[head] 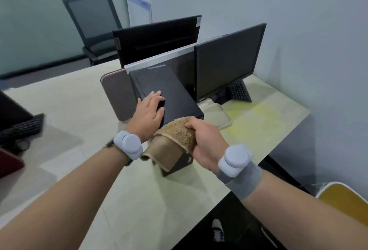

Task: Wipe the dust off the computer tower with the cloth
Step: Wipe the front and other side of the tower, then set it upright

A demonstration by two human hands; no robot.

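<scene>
In the head view, the only one given, the computer tower (167,94) stands black and upright just left of the frame's centre, on the pale desk (139,190), with a dark monitor (229,64) close on its right and a brown panel (117,98) against its left side. The left hand (150,113) lies on the tower's top near the front edge, fingers curled over a small dark thing I cannot identify, so whether it grips or only steadies is unclear. The right hand (203,142), just below centre, is closed around the tan cloth (177,140), which is bunched over the tower's front upper corner and hangs down its front face. This looks like the wiping of the front end. To do it well, I would keep the left hand pressing down so the tower does not shift toward the monitor, flatten the cloth under the palm instead of holding it in a wad, and draw it in one direction along the top toward the back, then down the sides. Most of the front face is hidden by the cloth and both wrists, the right side is hidden beside the monitor, and no dust can be made out on the black surface.
</scene>
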